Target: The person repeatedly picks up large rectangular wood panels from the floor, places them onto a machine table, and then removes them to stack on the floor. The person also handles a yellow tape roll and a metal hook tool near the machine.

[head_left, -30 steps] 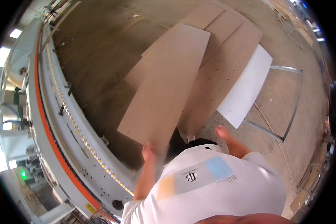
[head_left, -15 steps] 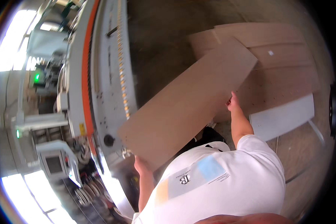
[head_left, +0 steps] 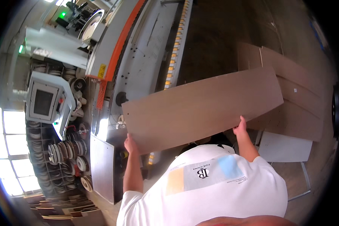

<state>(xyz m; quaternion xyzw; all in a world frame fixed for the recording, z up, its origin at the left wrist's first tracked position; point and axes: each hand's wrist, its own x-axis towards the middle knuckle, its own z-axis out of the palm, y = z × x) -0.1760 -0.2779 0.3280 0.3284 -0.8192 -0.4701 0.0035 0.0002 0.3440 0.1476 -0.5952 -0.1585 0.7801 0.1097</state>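
Observation:
I hold a long brown board (head_left: 203,107) flat in front of me, lying crosswise. My left hand (head_left: 130,143) grips its near edge at the left corner, close to the machine. My right hand (head_left: 240,128) grips the same near edge further right. The board's left end reaches over the grey bed of a long machine (head_left: 139,67) with an orange stripe and a row of yellow rollers (head_left: 174,52). My white shirt fills the lower part of the view.
A pile of brown boards (head_left: 297,98) lies on the floor to the right, with a white panel (head_left: 284,147) on a metal frame beside it. Left of the machine stand a control box with a screen (head_left: 45,101) and racks of tape rolls (head_left: 67,154).
I have turned left from the pile toward the machine. The board has swung from pointing away over the pile to lying crosswise, its left end now over the machine.

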